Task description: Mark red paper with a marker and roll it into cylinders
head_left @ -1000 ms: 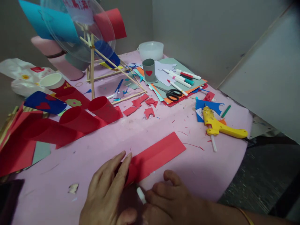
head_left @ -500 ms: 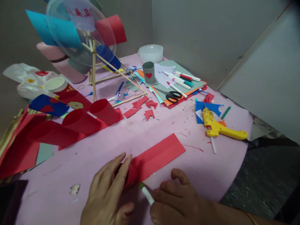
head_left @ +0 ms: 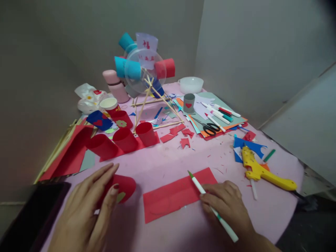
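My left hand (head_left: 90,206) is curled round a red paper tube (head_left: 127,187) with a pale green shape on its side, just off the pink tabletop or resting on it; I cannot tell which. A white felt-tip pen with a green tip (head_left: 197,184) lies across the fingers of my right hand (head_left: 225,201), its tip pointing up and left. Beneath the pen and right fingertips is a flat red paper strip (head_left: 170,199), marked with a faint round outline near its left end. The tube stands apart from the strip, to its left.
Red paper tubes (head_left: 125,140) stand in a row at the left. Behind them is a stick-frame wheel with coloured paper cups (head_left: 135,68). Scissors (head_left: 210,128) and markers (head_left: 220,117) lie on stacked paper. A yellow glue gun (head_left: 262,173) is at right, a dark flat object (head_left: 34,217) at left.
My left hand has lifted the red tube off the strip and moved it left, uncovering the round outline. The pen has swung away from the tube's base. The view has shifted back and up.
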The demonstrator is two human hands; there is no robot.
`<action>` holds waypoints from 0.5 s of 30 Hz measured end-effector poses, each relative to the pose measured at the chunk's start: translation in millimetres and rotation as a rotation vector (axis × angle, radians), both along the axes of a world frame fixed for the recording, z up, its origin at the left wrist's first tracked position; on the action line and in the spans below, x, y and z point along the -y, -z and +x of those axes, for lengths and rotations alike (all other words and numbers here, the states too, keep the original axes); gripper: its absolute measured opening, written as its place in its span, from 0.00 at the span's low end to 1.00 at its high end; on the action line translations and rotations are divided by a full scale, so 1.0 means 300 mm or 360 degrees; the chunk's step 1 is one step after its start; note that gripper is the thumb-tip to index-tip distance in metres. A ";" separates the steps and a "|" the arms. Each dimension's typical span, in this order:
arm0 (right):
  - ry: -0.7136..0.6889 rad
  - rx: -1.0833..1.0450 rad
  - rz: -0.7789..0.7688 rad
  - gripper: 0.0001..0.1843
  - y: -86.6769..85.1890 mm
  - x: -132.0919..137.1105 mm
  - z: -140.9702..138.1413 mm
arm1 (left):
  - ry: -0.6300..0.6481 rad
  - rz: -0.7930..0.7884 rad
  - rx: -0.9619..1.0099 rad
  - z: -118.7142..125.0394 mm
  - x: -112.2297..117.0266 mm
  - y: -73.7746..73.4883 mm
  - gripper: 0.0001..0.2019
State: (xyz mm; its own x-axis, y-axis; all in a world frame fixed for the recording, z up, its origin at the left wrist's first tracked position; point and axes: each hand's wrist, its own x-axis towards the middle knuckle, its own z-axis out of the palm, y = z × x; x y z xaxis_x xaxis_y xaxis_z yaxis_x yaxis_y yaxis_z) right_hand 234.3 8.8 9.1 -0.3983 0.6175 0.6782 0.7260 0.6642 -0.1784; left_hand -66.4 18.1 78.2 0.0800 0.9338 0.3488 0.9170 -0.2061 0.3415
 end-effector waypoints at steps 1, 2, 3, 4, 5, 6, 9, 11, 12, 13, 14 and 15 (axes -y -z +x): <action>0.0005 -0.0004 -0.0036 0.08 0.000 -0.003 0.005 | -0.0020 -0.0011 -0.0010 -0.021 -0.005 0.001 0.20; -0.0015 -0.0031 -0.0099 0.09 -0.004 -0.003 0.005 | -0.0014 -0.0007 -0.0038 -0.039 -0.009 0.007 0.21; -0.0062 -0.0077 -0.0181 0.10 -0.010 0.001 0.001 | -0.0001 0.0030 -0.0072 -0.052 -0.013 0.015 0.21; -0.0120 -0.0140 -0.0272 0.11 -0.018 0.007 -0.008 | 0.0011 0.0065 -0.0109 -0.062 -0.016 0.025 0.22; -0.0177 -0.0221 -0.0364 0.11 -0.027 0.014 -0.021 | 0.0017 0.0087 -0.0143 -0.068 -0.018 0.035 0.22; -0.0236 -0.0308 -0.0450 0.11 -0.035 0.020 -0.038 | 0.0022 0.0113 -0.0176 -0.070 -0.020 0.044 0.21; -0.0354 -0.0544 -0.0683 0.07 -0.053 0.023 -0.107 | 0.0010 0.0152 -0.0234 -0.064 -0.023 0.064 0.19; -0.0375 -0.0635 -0.0741 0.05 -0.060 0.012 -0.163 | 0.0029 0.0176 -0.0279 -0.054 -0.022 0.068 0.19; -0.0384 -0.0657 -0.0724 0.04 -0.063 0.004 -0.191 | 0.0030 0.0194 -0.0314 -0.050 -0.019 0.067 0.20; -0.0392 -0.0676 -0.0680 0.05 -0.067 -0.004 -0.217 | 0.0028 0.0228 -0.0352 -0.044 -0.013 0.065 0.21; -0.0400 -0.0686 -0.0628 0.06 -0.070 -0.011 -0.240 | 0.0020 0.0280 -0.0382 -0.039 -0.004 0.063 0.22; -0.0402 -0.0693 -0.0582 0.06 -0.073 -0.018 -0.259 | 0.0001 0.0344 -0.0392 -0.033 0.009 0.063 0.22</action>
State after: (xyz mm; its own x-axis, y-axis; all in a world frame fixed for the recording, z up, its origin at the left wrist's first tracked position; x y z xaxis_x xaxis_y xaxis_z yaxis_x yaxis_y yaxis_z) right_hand 156.6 14.1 31.0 -0.2969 0.7633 0.5738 0.3638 0.6460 -0.6711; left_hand -76.3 15.4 59.4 0.1874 0.8402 0.5088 0.9665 -0.2503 0.0574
